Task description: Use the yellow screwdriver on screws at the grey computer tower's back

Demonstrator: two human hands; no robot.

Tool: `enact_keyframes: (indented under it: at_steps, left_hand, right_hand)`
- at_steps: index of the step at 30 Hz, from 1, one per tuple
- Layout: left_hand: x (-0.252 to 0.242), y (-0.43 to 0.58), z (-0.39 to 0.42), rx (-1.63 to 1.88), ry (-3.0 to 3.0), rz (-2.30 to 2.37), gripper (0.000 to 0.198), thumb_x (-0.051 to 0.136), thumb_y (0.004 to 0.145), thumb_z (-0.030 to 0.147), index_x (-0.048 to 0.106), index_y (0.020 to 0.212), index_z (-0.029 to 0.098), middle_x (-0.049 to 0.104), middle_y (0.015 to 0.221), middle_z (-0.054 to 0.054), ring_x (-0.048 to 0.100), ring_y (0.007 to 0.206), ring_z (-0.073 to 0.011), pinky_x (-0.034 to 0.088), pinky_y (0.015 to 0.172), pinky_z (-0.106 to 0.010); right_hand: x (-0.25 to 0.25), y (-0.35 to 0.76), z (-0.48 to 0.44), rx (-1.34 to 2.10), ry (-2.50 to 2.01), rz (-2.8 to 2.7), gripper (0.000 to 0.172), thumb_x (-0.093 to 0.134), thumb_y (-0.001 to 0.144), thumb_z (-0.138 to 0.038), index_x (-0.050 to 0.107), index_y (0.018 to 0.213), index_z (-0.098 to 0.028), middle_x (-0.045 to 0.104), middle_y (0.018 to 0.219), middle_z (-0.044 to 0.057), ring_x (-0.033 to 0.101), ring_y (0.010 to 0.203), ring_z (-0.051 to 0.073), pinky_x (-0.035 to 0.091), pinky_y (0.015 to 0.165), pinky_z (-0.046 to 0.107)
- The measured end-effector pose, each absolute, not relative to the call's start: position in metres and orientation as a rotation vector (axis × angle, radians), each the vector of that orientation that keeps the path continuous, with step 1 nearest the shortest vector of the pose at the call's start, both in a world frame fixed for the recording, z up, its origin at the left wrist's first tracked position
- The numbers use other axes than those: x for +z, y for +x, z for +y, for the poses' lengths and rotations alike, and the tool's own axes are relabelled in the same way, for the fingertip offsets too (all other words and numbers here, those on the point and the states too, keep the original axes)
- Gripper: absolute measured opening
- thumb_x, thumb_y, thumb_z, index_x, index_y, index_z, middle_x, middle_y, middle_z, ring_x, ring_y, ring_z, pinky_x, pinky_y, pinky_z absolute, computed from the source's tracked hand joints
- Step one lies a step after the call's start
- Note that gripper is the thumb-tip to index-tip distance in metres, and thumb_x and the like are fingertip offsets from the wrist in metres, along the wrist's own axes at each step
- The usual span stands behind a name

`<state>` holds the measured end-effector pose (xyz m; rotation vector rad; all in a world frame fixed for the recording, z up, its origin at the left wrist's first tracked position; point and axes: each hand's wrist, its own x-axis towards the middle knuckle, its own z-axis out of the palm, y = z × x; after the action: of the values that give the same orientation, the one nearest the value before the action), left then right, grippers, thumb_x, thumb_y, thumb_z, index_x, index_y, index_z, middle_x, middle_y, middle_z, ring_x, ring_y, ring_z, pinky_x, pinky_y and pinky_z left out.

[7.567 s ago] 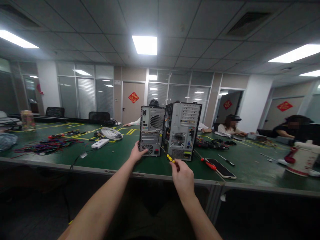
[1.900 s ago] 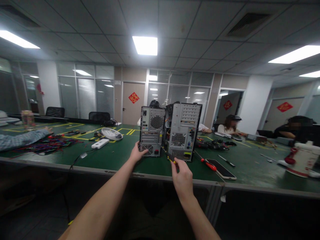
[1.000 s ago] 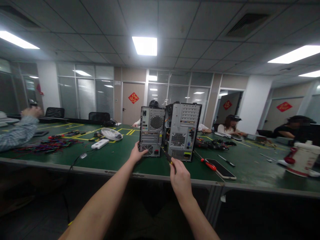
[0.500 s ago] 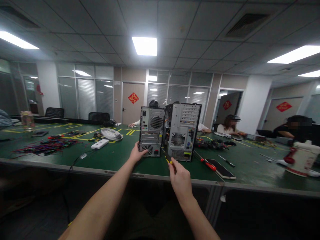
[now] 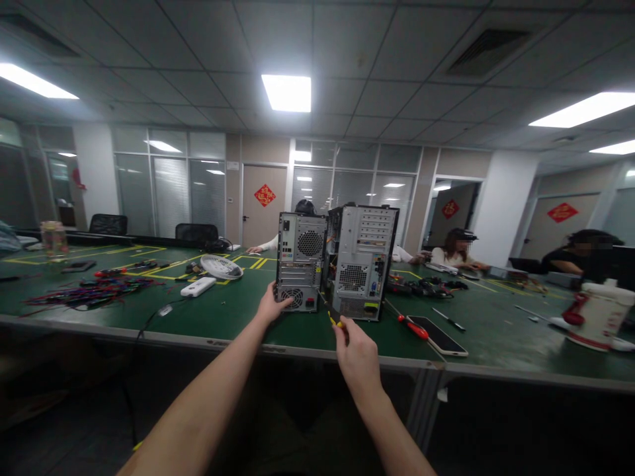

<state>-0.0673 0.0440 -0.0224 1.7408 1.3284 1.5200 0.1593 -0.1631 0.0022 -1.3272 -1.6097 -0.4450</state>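
Observation:
Two computer towers stand upright side by side on the green table, their rear panels towards me. My left hand (image 5: pixel 271 305) grips the lower left corner of the smaller tower (image 5: pixel 297 264), its thumb lying across the round fan grille. Between the fingertips of my right hand (image 5: pixel 356 347) is a thin screwdriver (image 5: pixel 334 321) with a yellow handle. Its shaft points up and away towards the gap at the bottom between the towers; where the tip ends is hard to see. The larger tower (image 5: pixel 364 261) stands just right of the gap, untouched by either hand.
Right of the towers lie a red-handled screwdriver (image 5: pixel 417 328), a phone (image 5: pixel 439 336) and dark cables (image 5: pixel 431 285). A white jug (image 5: pixel 595 314) stands far right. Leftward are a wire bundle (image 5: pixel 94 291), a white power strip (image 5: pixel 198 286) and a white oval basket-like object (image 5: pixel 221 266). Co-workers sit across the table.
The yellow screwdriver has shifted and turned slightly in my right hand. My left hand and both towers stay put. A co-worker's hand behind the smaller tower has moved a little left.

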Motion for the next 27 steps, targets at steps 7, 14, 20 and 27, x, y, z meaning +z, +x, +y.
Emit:
enact_keyframes:
  at_steps: [7,14,20,27]
  left_hand:
    - [-0.021,-0.0674,0.042,1.517,1.742,1.342,0.091,0.089,0.071,0.038,0.043,0.146,0.017,0.061,0.14,-0.019,0.061,0.127,-0.0296,0.045,0.108,-0.04]
    - [-0.0213,-0.0665,0.0415,1.542,1.764,1.324,0.087,0.088,0.072,0.035,0.044,0.144,0.018,0.064,0.137,-0.017,0.063,0.125,-0.0283,0.046,0.107,-0.039]
    - [-0.021,-0.067,0.0403,1.527,1.752,1.321,0.088,0.088,0.072,0.037,0.043,0.145,0.019,0.064,0.137,-0.017,0.063,0.125,-0.0283,0.046,0.107,-0.039]
    - [-0.0177,-0.0668,0.0369,1.511,1.745,1.338,0.089,0.089,0.071,0.038,0.043,0.145,0.019,0.064,0.138,-0.017,0.063,0.125,-0.0287,0.046,0.106,-0.039]
  right_hand:
    - [0.0034,0.1579,-0.1651,-0.499,-1.367,-1.649,0.031,0.05,0.101,-0.019,0.071,0.122,-0.013,0.075,0.102,0.011,0.073,0.085,0.022,0.055,0.076,0.03]
    - [0.0044,0.1577,-0.1655,-0.441,-1.358,-1.601,0.028,0.05,0.102,-0.024,0.071,0.115,-0.013,0.076,0.098,0.011,0.073,0.083,0.022,0.056,0.075,0.03]
    - [0.0038,0.1579,-0.1658,-0.477,-1.342,-1.635,0.031,0.047,0.102,-0.022,0.071,0.12,-0.013,0.075,0.101,0.012,0.073,0.085,0.022,0.055,0.076,0.031]
    - [0.0049,0.158,-0.1658,-0.451,-1.358,-1.613,0.03,0.048,0.102,-0.026,0.071,0.116,-0.012,0.075,0.095,0.011,0.072,0.081,0.022,0.054,0.073,0.03]
